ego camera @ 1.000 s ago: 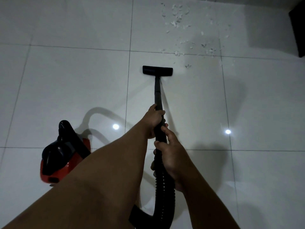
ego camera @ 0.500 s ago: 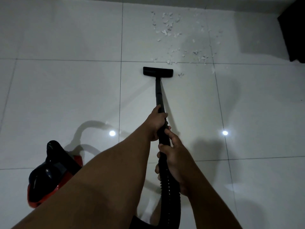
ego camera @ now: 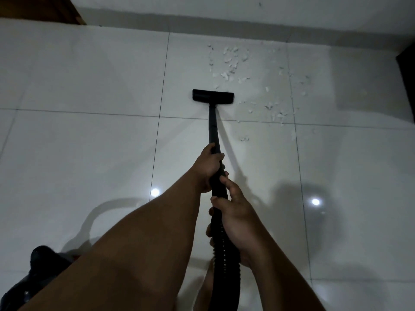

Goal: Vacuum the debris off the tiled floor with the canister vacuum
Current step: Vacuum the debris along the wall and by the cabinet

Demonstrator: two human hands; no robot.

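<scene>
A black vacuum wand runs away from me to a flat black floor nozzle resting on the white tiled floor. White scraps of debris lie scattered just beyond and to the right of the nozzle. My left hand grips the wand higher up. My right hand grips the ribbed black hose below it. The canister vacuum shows only as a dark shape at the bottom left, mostly hidden by my left arm.
A wall with a grey skirting runs along the far edge of the floor. A brown wooden piece stands at the top left and a dark object at the right edge. Two ceiling lights reflect on the glossy tiles.
The nozzle has pushed forward across the grout line to the near edge of the debris. The view has tilted up, so the canister has slid down to the bottom left corner.
</scene>
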